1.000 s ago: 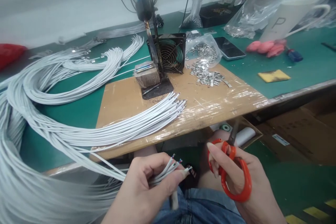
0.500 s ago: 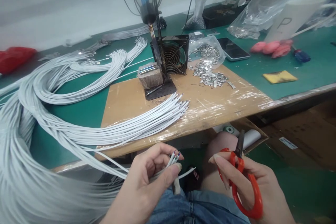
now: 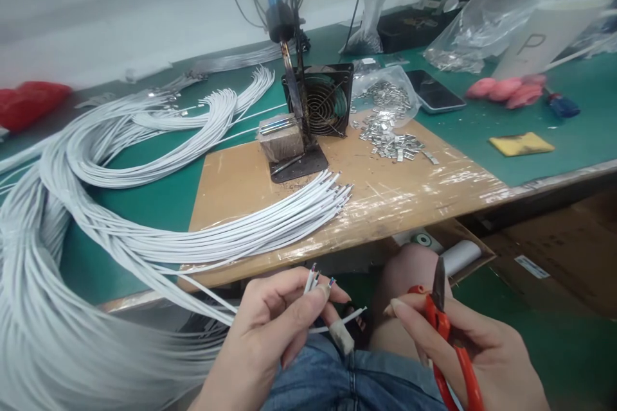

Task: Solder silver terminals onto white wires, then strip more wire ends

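Our left hand (image 3: 277, 320) pinches white cables (image 3: 310, 279); one end (image 3: 355, 315) has now separated, perhaps already handled; our right hand (image 3: 486, 348) clasps scissors (image 3: 438, 316).

I hold thin white wires (image 3: 309, 280), most tips up, lower ctr, & red-handled scissors (image 3: 439, 319), blades up, lower rt.

A pale wall (image 3: 144, 6) stands behind a green-topped workbench (image 3: 590, 131), green floor (image 3: 569, 340) showing below at right.

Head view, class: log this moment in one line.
left hand: pinching thin white cables | right hand: holding orange-handled metal scissors | flat brown board: white cable ends on top
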Demonstrator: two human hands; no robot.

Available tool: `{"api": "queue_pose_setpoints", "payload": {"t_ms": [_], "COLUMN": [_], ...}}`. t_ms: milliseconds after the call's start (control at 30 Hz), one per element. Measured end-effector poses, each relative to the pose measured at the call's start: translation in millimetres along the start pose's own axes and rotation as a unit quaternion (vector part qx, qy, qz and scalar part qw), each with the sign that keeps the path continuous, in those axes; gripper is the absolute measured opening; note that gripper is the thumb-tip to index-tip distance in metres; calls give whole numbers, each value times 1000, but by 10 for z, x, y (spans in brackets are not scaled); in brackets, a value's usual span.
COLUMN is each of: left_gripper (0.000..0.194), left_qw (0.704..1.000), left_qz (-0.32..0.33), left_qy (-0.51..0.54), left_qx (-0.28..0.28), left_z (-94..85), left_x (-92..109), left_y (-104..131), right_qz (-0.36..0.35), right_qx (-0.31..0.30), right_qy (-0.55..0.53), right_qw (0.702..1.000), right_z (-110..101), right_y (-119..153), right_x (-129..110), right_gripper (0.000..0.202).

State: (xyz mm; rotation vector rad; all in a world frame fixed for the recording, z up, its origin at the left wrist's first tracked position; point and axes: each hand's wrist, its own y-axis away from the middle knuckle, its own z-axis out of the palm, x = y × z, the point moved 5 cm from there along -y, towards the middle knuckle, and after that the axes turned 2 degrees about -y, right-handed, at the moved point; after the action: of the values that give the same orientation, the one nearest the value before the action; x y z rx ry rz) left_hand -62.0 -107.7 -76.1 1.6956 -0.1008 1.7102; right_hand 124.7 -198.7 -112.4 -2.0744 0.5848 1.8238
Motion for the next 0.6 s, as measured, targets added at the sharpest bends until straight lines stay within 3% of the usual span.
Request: {"api": "queue_pose_setpoints", "payload": {"t_ms": [167, 333, 600], "left_gripper": [23, 24, 24], "left_qw": [1000, 999, 999], "left_qz": [10, -15, -17], "left_qy": [25, 40, 28], "left_qx": [13, 20, 43], "left_z": [8, 2, 4], "left_x": [38, 52, 41], "left_y": [3, 17, 14], "right_qz": [-38, -39, -72], "right_qx": [-22, -70, -136], "right_qy": [43, 60, 203], "right_qw": [998, 995, 967], "right_z": [-13, 108, 279], "right_y": [20, 38, 137], "right_x": [11, -59, -52], "right_gripper": [18, 24, 31]}}
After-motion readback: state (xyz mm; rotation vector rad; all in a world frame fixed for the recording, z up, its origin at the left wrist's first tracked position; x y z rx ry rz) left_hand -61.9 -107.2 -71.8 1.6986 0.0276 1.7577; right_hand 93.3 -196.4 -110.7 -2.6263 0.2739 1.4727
